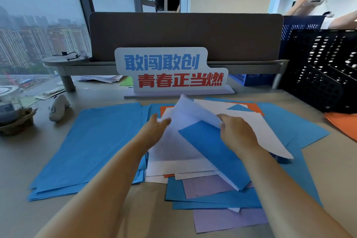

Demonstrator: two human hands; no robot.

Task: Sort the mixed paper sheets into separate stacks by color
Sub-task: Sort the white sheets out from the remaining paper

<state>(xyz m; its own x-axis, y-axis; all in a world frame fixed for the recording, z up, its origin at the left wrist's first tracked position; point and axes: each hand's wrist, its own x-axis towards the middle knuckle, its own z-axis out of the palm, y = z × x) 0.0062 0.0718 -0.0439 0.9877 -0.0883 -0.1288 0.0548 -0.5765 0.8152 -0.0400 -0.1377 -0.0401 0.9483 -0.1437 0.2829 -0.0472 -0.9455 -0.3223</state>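
White sheet (pixel 189 114) was held curled up off the mixed pile (pixel 212 197) at mid-desk (pixel 332 170), pinched at its right edge by the right hand (pixel 238 133); left hand (pixel 154 127) was laid against its left edge, fingers straight, nothing gripped. Blue stack (pixel 92 145) was set toward the left edge, orange stack (pixel 343 123) at the right edge. Risk judged: blue sheet (pixel 208 147) underneath could be dragged along by cling, or lavender sheets (pixel 228 220) nudged over the near edge
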